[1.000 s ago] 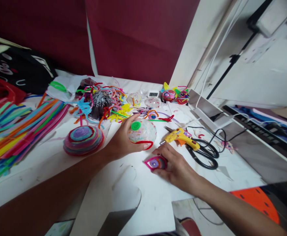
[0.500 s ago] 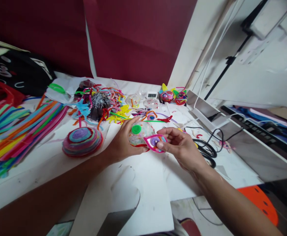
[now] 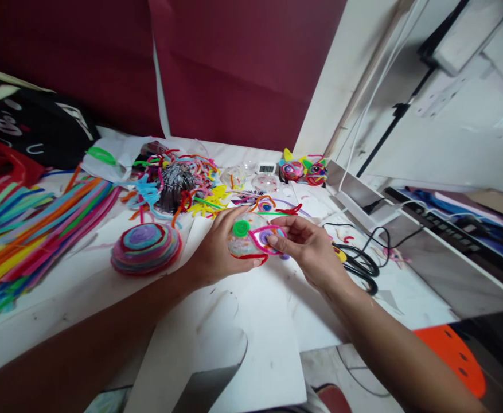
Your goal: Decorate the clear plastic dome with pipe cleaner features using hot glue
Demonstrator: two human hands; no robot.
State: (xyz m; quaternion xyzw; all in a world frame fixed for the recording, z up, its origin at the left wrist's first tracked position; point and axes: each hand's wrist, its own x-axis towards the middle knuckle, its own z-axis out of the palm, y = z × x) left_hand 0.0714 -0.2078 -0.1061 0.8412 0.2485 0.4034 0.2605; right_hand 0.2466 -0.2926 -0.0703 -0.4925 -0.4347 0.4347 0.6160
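Observation:
My left hand (image 3: 214, 252) is wrapped round a clear plastic ball (image 3: 245, 244) that carries a green round dot and a red pipe-cleaner curve. My right hand (image 3: 309, 246) pinches a pink-rimmed, purple-centred eye piece (image 3: 266, 236) made of coiled pipe cleaner and holds it against the side of the ball. Both hands hover just above the white table (image 3: 251, 338).
A coiled multicolour disc (image 3: 145, 246) lies left of my hands. Long pipe cleaners (image 3: 36, 223) fan out at far left, with a tangle of scraps (image 3: 178, 180) behind. Black scissors (image 3: 361, 267), a cord and a yellow glue gun sit right. Two finished decorated balls (image 3: 305, 170) stand at back.
My right hand picked the eye piece up off the table, carried it up and left, and now presses it against the ball. My left hand stayed almost still.

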